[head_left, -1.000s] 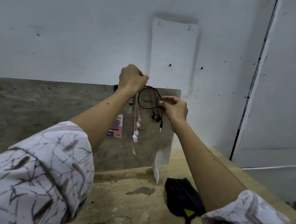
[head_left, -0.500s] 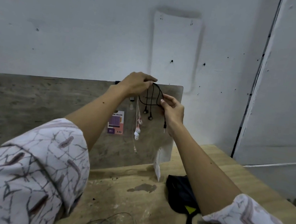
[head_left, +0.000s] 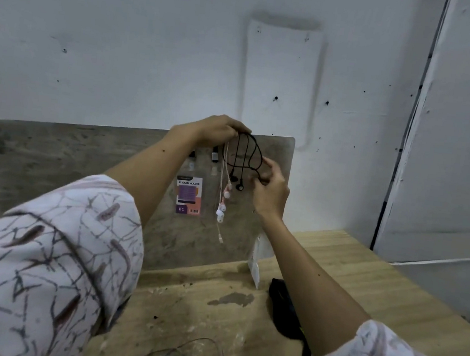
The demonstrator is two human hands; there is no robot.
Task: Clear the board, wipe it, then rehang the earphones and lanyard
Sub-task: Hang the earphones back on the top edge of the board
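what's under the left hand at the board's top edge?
Black earphone cable loops out from under the left hand, and the pink earphones hang below it against the board. Any hook or clip there is covered by the hand.

both hands at top edge of board [head_left: 55,164], working black earphones [head_left: 242,161].
left hand [head_left: 218,131] grips cable loops at the edge; right hand [head_left: 270,193] pinches lower cable. pink earphones [head_left: 222,205] and id card holder [head_left: 189,194] hang alongside.
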